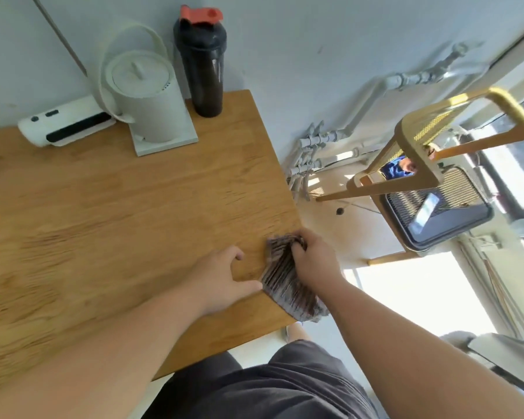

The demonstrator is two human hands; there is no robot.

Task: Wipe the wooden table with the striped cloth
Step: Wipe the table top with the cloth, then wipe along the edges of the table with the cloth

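A pale wall backs the wooden worktop (pixel 118 207), where a white kettle (pixel 142 98), a black shaker bottle (pixel 204 68) and a small white device (pixel 64 125) stand along the far edge. At the near right edge, the right hand (pixel 312 258) is clenched around the bunched striped cloth (pixel 288 282), which hangs partly over the edge. The left hand (pixel 221 276) rests on the wood just beside it, fingers loosely apart, thumb touching the cloth.

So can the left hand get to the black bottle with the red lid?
Probably yes, with a long stretch. The left hand rests by the striped cloth at the near corner; the black bottle stands at the far corner, and bare wooden table lies between, with nothing in the way.
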